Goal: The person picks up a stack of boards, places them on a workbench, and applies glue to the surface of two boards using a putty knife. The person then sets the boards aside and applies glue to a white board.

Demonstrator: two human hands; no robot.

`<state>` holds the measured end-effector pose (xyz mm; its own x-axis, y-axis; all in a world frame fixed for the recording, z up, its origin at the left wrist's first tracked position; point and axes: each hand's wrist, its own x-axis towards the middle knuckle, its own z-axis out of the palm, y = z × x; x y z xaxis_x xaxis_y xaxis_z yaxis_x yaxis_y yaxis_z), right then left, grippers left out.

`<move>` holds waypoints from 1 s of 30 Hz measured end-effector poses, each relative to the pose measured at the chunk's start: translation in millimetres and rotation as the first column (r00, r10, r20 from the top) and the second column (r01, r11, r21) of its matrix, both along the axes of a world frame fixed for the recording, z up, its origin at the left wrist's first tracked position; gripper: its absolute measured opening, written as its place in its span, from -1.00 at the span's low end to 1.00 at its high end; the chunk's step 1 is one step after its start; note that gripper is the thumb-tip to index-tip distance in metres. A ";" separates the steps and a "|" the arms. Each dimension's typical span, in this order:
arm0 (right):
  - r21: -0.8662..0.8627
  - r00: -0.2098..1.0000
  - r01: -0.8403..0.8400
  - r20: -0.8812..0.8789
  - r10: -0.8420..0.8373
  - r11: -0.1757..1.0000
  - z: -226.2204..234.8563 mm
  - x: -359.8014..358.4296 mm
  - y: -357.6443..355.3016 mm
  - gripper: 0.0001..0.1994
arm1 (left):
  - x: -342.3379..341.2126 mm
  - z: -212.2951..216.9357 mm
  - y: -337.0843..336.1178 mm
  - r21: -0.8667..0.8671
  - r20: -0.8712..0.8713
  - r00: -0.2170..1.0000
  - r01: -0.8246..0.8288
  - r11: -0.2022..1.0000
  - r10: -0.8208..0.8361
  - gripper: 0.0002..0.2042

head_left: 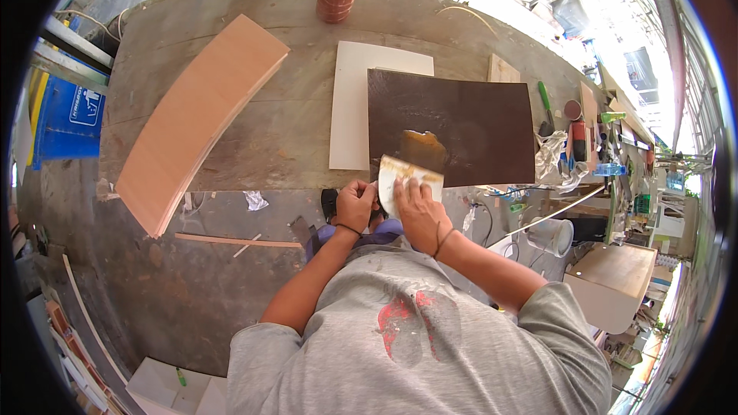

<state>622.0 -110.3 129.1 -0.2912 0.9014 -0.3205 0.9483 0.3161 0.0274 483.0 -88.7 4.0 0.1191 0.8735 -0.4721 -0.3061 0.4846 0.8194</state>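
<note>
My right hand (419,207) lies flat on a wide, pale plastic spreader (407,180), fingers closed over its near half and pressing it down at the near edge of a dark brown rectangular sheet (461,127). Just past the far edge of the spreader sits a glossy amber patch of glue (421,146), touching the blade. My left hand (355,204) is just left of the spreader, curled shut at the near edge of the table (254,146); I cannot tell what its fingers grip, if anything. A thin dark band circles each of my wrists.

The brown sheet lies on the worn grey wooden table, overlapping the right part of a cream rectangular board (350,107) beneath it. To the left, well apart, a long stack of light orange-tan veneer sheets (200,119) runs diagonally from the far middle to the near left, its near end hanging past the table's edge. At the far middle stands a rust-red cylindrical can (336,1) with a crumpled cloth on top. To the right of the brown sheet are a green-handled tool (545,104), a small round tin with a reddish-brown lid (573,110) and a crumpled whitish rag (555,155). A small pale wooden block (503,69) lies just past the sheet's far right corner.
</note>
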 end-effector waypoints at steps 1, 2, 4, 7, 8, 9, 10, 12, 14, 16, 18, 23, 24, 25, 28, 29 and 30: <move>-0.119 0.997 0.021 -0.076 -0.030 0.993 24.1 -6.2 -0.1 -0.40 | -0.5 2.4 0.2 -0.015 -0.014 1.000 0.015 1.000 -0.016 -0.78; -0.115 0.983 0.066 -0.166 -0.084 0.991 36.9 0.3 6.6 -0.46 | -3.3 10.2 0.9 -0.031 -0.033 0.999 0.033 0.999 -0.034 -0.78; 0.081 0.981 0.157 -0.129 -0.146 0.984 67.7 15.7 38.5 -0.59 | -6.6 15.9 2.9 -0.036 -0.027 0.998 0.051 0.998 -0.052 -0.78; 0.114 0.943 0.323 -0.127 -0.309 0.939 62.3 72.2 101.0 -0.52 | -3.6 15.6 2.1 -0.011 -0.008 1.000 0.020 1.000 -0.020 -0.78; 0.094 0.936 0.349 -0.075 -0.343 0.932 53.5 87.2 119.7 -0.53 | -4.0 14.7 1.5 -0.003 -0.005 0.999 0.039 0.999 -0.039 -0.78; 0.071 0.914 0.406 -0.051 -0.403 0.911 42.8 94.4 133.6 -0.60 | -4.1 11.9 2.6 0.008 -0.006 0.999 0.049 0.999 -0.049 -0.78; 0.035 0.917 0.400 -0.008 -0.400 0.916 32.0 95.1 142.9 -0.65 | -4.7 12.1 2.8 0.014 -0.007 0.998 0.063 0.998 -0.063 -0.78; 0.004 0.930 0.367 0.020 -0.367 0.930 10.3 83.7 152.3 -0.73 | -3.0 14.5 3.5 -0.005 -0.020 0.998 0.051 0.999 -0.051 -0.78; -0.008 0.964 0.263 0.034 -0.263 0.965 8.4 51.6 150.9 -0.74 | -3.8 14.7 2.5 -0.024 -0.023 0.999 0.034 0.999 -0.034 -0.78; -0.002 0.995 0.103 -0.002 -0.103 0.995 12.7 23.1 132.6 -0.65 | -3.0 13.4 1.4 -0.038 -0.005 1.000 0.020 0.999 -0.020 -0.78; 0.013 0.993 -0.056 -0.106 0.057 0.998 10.2 23.4 114.5 -0.56 | -3.1 12.5 1.0 -0.041 0.005 1.000 0.017 0.999 -0.017 -0.78; -0.084 0.960 -0.143 -0.254 0.118 0.986 30.6 107.2 87.9 -0.50 | -5.9 19.4 2.9 -0.015 -0.006 0.998 0.055 0.998 -0.055 -0.78; -0.095 0.976 -0.075 -0.213 0.053 0.993 31.2 116.7 83.4 -0.53 | -5.1 18.5 3.2 -0.030 0.005 0.998 0.061 0.998 -0.061 -0.78; -0.103 0.985 -0.001 -0.171 -0.016 0.995 31.1 121.7 76.3 -0.56 | -7.2 17.7 4.1 -0.043 0.016 0.997 0.072 0.996 -0.071 -0.78; -0.125 0.980 0.130 -0.137 -0.147 0.984 31.3 96.5 82.6 -0.66 | -13.2 18.1 5.7 -0.062 0.040 0.992 0.121 0.991 -0.118 -0.77; -0.133 0.974 0.159 -0.141 -0.178 0.978 29.9 82.8 87.4 -0.70 | -15.2 17.8 6.4 -0.071 0.047 0.989 0.146 0.987 -0.143 -0.76; -0.082 0.974 0.108 -0.190 -0.122 0.991 20.0 75.5 87.2 -0.76 | -18.3 18.3 7.2 -0.080 0.056 0.983 0.177 0.981 -0.173 -0.75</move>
